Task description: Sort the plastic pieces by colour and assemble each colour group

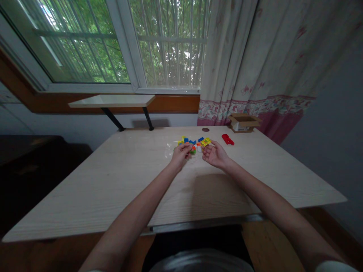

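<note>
The one view sits on the person's head, facing forward and down across the pale wood-grain table toward the barred glass window and flowered cream curtain. The left hand and right hand lie mid-frame at arm's length, the table's near edge close below.

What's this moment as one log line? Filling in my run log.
left hand: curled over coloured pieces | right hand: at yellow piece | red piece: apart, on table
</note>
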Motion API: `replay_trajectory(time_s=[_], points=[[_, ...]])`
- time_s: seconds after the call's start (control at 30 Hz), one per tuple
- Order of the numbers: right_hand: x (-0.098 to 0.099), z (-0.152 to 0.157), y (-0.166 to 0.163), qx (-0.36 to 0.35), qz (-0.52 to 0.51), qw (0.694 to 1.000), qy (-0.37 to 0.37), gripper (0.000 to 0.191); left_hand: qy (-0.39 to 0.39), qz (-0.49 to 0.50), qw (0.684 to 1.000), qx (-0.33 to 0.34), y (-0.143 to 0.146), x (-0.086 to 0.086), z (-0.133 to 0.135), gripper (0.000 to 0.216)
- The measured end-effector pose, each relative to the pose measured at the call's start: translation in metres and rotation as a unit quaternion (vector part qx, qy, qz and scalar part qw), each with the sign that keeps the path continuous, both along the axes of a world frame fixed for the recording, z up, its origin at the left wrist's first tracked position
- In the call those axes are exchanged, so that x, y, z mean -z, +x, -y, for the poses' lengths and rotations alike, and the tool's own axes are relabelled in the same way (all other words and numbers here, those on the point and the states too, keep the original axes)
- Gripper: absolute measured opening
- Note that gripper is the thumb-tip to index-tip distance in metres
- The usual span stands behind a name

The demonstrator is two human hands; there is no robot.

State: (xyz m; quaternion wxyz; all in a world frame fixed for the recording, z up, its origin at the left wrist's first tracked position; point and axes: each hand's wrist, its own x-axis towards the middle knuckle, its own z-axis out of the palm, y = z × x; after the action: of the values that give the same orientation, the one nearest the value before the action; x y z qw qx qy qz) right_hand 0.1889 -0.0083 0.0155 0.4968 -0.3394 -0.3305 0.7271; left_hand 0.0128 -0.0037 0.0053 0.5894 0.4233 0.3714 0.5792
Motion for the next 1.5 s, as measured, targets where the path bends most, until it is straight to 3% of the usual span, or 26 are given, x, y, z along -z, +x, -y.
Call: replay_trajectory(time_s=[0.17, 0.23, 0.3, 0.43, 0.5, 0.57, 0.6, 0.67, 0.77, 0.93, 1.1, 1.33, 1.5], points=[[0.004, -0.011, 0.006, 0.011, 0.022, 1.0, 0.011, 0.023, -0.015, -0.004, 1.0, -0.007, 0.0, -0.004, 0.002, 0.026], [0.008, -0.02, 0.011, 0.051, 0.078, 0.994, 0.062, 0.023, -0.017, -0.004, 1.0, -0.007, 0.0, -0.006, 0.003, 0.025], [0.011, -0.03, 0.021, 0.123, 0.192, 0.964, 0.138, 0.027, -0.02, -0.004, 1.0, -0.006, -0.001, -0.007, 0.004, 0.025], [0.011, -0.044, 0.058, 0.25, 0.409, 0.846, 0.232, 0.034, -0.018, -0.01, 1.0, -0.01, -0.001, -0.008, 0.003, 0.026], [0.009, -0.046, 0.084, 0.299, 0.557, 0.73, 0.261, 0.04, -0.015, -0.014, 1.0, -0.015, -0.002, -0.007, 0.002, 0.027], [0.01, -0.046, 0.112, 0.337, 0.657, 0.629, 0.245, 0.044, -0.009, -0.021, 1.0, -0.017, -0.002, -0.006, 0.001, 0.027], [0.011, -0.046, 0.125, 0.346, 0.69, 0.594, 0.227, 0.045, -0.007, -0.023, 1.0, -0.019, -0.002, -0.005, 0.001, 0.026], [0.017, -0.045, 0.147, 0.343, 0.74, 0.554, 0.169, 0.048, -0.003, -0.025, 0.999, -0.023, -0.002, -0.004, 0.0, 0.025], [0.027, -0.045, 0.166, 0.322, 0.778, 0.531, 0.093, 0.052, 0.0, -0.025, 0.999, -0.025, -0.002, -0.004, 0.0, 0.024], [0.036, -0.043, 0.17, 0.3, 0.802, 0.514, 0.047, 0.049, 0.001, -0.028, 0.999, -0.021, -0.002, -0.007, 0.001, 0.023], [0.032, -0.04, 0.167, 0.301, 0.806, 0.506, 0.067, 0.054, 0.007, -0.035, 0.999, -0.025, -0.002, -0.005, -0.001, 0.024], [0.028, -0.039, 0.165, 0.269, 0.825, 0.489, 0.09, 0.034, 0.021, -0.049, 0.998, -0.019, -0.004, 0.002, -0.005, 0.028], [0.028, -0.042, 0.163, 0.261, 0.821, 0.502, 0.076, 0.036, 0.02, -0.054, 0.998, -0.019, -0.005, 0.003, -0.005, 0.027]])
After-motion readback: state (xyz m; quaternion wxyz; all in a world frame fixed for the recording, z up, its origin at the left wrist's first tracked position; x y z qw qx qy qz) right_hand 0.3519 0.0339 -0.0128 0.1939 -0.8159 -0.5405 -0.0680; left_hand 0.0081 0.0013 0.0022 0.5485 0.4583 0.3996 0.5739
